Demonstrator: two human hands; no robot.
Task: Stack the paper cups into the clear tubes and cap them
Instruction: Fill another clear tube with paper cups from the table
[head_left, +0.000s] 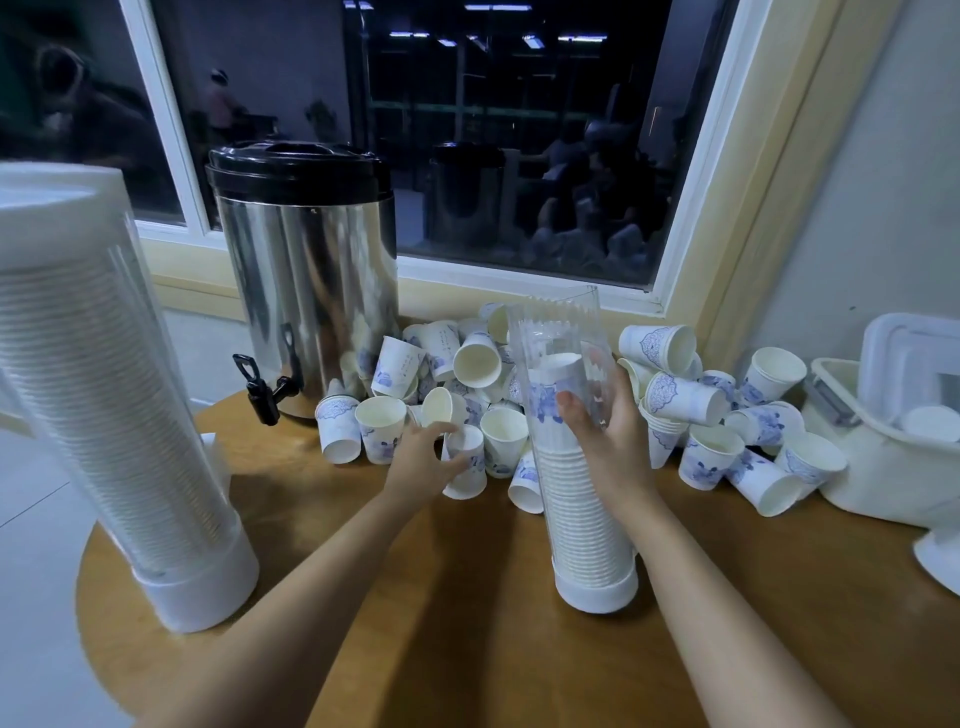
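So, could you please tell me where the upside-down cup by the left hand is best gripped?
Grip the upside-down cup round its side wall, near the narrower top, from the near left, where the left hand is. It stands mouth down, so no rim is open to pinch; loose cups crowd behind it and the tube stands to its right.

Dim indoor light, dark reflective window (519, 130), soft shadows, wide-angle bending and blur at edges.
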